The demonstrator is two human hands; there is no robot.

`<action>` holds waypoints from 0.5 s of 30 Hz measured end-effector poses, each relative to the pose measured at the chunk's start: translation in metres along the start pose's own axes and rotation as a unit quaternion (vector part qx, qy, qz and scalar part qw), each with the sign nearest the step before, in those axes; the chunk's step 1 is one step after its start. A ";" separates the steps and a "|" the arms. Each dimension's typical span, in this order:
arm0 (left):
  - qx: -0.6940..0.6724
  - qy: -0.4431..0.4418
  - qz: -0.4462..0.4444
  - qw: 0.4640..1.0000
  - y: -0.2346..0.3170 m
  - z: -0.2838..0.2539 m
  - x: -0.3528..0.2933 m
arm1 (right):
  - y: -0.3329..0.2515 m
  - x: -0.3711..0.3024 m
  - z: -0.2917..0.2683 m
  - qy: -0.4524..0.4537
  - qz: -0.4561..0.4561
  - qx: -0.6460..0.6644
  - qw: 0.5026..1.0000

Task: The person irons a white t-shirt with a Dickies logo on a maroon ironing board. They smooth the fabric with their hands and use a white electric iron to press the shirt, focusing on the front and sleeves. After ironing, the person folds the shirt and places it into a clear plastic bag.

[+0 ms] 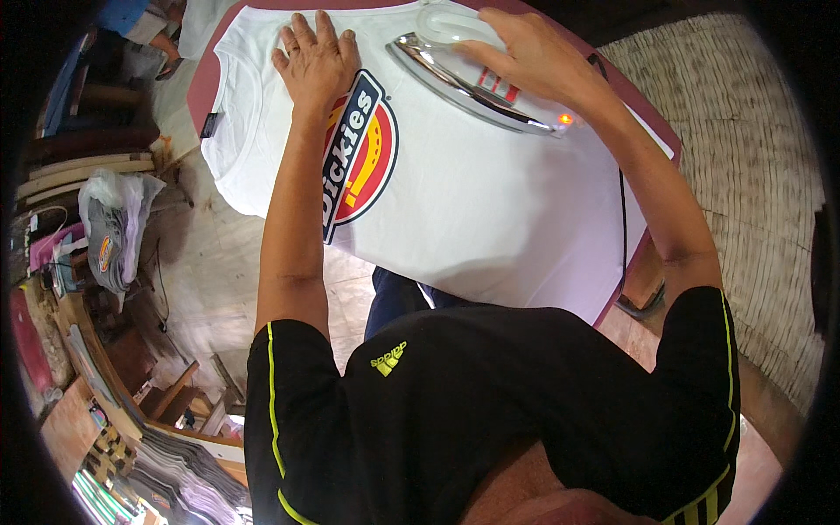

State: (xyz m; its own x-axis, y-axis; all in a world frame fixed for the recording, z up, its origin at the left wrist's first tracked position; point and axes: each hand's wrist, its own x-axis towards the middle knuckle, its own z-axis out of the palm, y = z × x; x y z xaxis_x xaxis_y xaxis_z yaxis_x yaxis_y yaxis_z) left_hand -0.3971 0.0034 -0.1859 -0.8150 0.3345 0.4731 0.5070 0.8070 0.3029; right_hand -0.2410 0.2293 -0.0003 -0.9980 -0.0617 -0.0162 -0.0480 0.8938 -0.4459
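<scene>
Status of the work at this moment: the white T-shirt (472, 206) lies spread on the maroon padded board (201, 87), neckline to the left, body extending to the right. My left hand (319, 66) is flat on the far left part of the shirt, fingers spread, gripping nothing; its forearm crosses the near side and covers part of the printed emblem (366, 144). My right hand (529, 57) is wrapped around the pale handle (433, 24) of the chrome iron (455, 83), which sits on the far side of the cloth, to the right of the emblem, with its tip toward the far left. The red lamp (565, 119) at the heel is lit, and the black cord (624, 219) runs along the right edge, beside my right arm. Completed, as I judge it: laying out, and probably smoothing of the broad area right of the emblem, which shows no sharp crease. Outstanding, by the same judgement: the left end, where soft folds remain around the collar (249, 131), and the cloth under the iron. Shadow and glare dull the near right area, so I cannot fully confirm its finish. No folding has been done.
</scene>
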 end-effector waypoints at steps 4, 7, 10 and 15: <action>0.037 0.009 0.020 0.999 -0.003 0.002 0.002 | -0.015 0.007 0.011 0.008 0.026 0.020 0.999; 0.031 0.004 0.035 0.999 -0.006 0.000 0.002 | -0.018 -0.007 0.023 0.022 0.039 0.006 0.999; 0.004 0.016 0.028 0.999 0.000 0.001 0.001 | -0.012 -0.026 0.033 0.022 0.032 -0.013 0.999; -0.007 0.003 0.015 1.000 0.003 -0.001 0.005 | -0.035 -0.023 0.036 0.032 0.097 -0.017 0.995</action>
State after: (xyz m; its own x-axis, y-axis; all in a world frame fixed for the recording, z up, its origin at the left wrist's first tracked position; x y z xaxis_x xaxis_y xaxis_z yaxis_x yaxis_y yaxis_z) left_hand -0.3992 0.0071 -0.1818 -0.7980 0.3556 0.4866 0.5351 0.7895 0.3005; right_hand -0.2148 0.1840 -0.0165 -0.9891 0.1413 -0.0409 0.1456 0.9007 -0.4093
